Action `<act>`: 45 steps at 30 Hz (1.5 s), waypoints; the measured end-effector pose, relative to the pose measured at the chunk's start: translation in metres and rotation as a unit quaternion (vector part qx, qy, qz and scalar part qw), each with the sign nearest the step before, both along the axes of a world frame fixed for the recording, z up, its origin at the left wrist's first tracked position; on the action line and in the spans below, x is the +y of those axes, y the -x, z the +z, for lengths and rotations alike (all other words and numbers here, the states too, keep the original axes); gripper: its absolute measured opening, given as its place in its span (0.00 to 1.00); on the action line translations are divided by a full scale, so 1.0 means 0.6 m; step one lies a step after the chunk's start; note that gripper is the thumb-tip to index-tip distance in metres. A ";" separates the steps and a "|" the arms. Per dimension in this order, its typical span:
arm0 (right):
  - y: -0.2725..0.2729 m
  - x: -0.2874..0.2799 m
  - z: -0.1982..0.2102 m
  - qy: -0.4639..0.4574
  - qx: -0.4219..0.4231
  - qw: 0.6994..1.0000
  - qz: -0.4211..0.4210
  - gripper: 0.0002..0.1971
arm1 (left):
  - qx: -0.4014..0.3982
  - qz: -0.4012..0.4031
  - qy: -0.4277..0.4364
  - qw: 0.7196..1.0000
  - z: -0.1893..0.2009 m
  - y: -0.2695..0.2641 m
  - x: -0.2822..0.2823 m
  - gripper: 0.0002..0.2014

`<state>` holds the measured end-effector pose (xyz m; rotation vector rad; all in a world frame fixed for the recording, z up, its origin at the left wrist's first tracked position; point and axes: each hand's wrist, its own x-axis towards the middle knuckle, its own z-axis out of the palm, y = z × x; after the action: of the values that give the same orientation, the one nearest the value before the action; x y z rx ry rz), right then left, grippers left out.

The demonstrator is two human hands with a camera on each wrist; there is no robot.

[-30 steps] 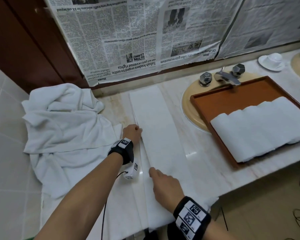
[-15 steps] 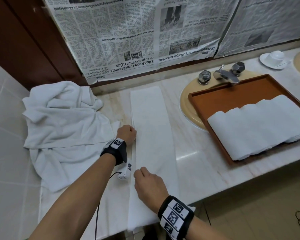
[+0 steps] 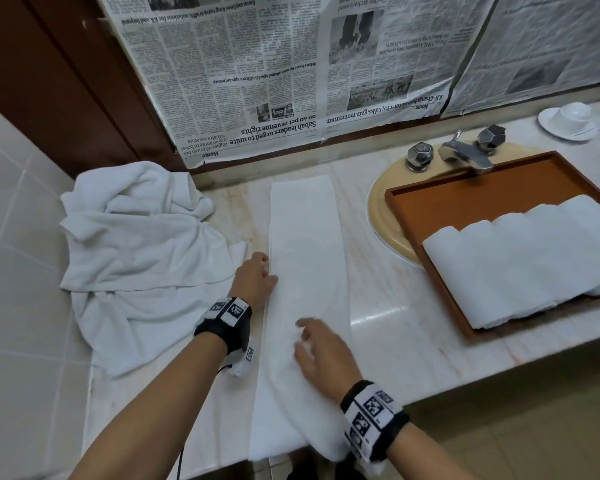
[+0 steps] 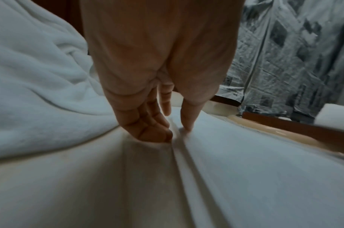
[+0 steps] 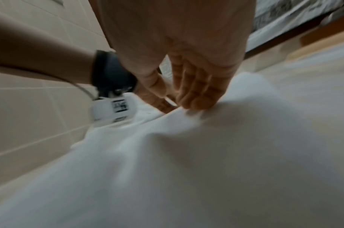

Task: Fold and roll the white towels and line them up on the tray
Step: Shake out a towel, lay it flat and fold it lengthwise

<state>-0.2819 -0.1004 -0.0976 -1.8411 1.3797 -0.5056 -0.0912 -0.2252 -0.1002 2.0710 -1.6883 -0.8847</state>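
Observation:
A white towel [image 3: 305, 244], folded into a long narrow strip [image 4: 254, 162], lies on the marble counter and runs from the wall to the near edge. My left hand [image 3: 260, 271] rests at the strip's left edge, thumb [image 4: 186, 123] on top and fingertips [image 4: 159, 132] against the fold. My right hand [image 3: 303, 336] lies on the strip's near part with fingers [image 5: 196, 101] curled into the cloth [image 5: 206, 154], which humps up under the palm. Several rolled white towels [image 3: 520, 258] lie side by side in the brown tray [image 3: 482, 192] at the right.
A loose pile of white towels [image 3: 139, 244] fills the counter's left end beside the tiled wall. The tray sits over a beige sink [image 3: 381, 216] with a chrome faucet [image 3: 465, 154]. A cup and saucer [image 3: 568, 121] stands at the back right. Newspaper [image 3: 291, 74] covers the wall.
My right hand slid left across the strip's near part, then back to the right, and the near end now bunches under it. The left hand stayed at the left edge.

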 end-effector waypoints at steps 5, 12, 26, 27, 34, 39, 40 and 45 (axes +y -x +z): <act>0.057 -0.077 -0.004 -0.010 0.216 0.976 0.006 0.32 | -0.059 -0.041 0.026 0.997 -0.014 0.004 0.031 0.15; 0.110 -0.179 -0.009 -0.010 0.323 0.945 0.043 0.34 | -0.059 -0.022 0.015 0.998 -0.015 0.050 0.008 0.17; 0.155 -0.008 0.030 -0.066 0.257 0.962 0.063 0.23 | -0.042 0.017 -0.120 0.992 -0.002 0.119 0.097 0.18; 0.151 -0.001 0.032 -0.064 0.262 0.961 0.065 0.21 | -0.052 0.020 -0.116 0.992 0.000 0.123 0.101 0.18; 0.129 0.030 0.061 -0.070 0.322 0.939 0.102 0.14 | -0.014 0.075 -0.105 0.992 0.013 0.132 0.107 0.08; 0.107 0.072 0.104 -0.037 0.307 0.946 0.103 0.09 | 0.018 0.090 -0.105 0.990 0.016 0.128 0.116 0.08; 0.097 0.086 0.107 -0.039 0.307 0.944 0.120 0.10 | 0.024 0.093 -0.102 0.990 0.015 0.127 0.116 0.08; 0.067 0.150 0.052 -0.068 0.343 0.919 0.181 0.19 | 0.035 0.109 -0.079 0.990 0.016 0.126 0.124 0.10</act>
<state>-0.3224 -0.0107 -0.0666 -2.1869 1.3925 0.4664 -0.1669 -0.1510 -0.0905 2.2456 -1.3650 -1.0331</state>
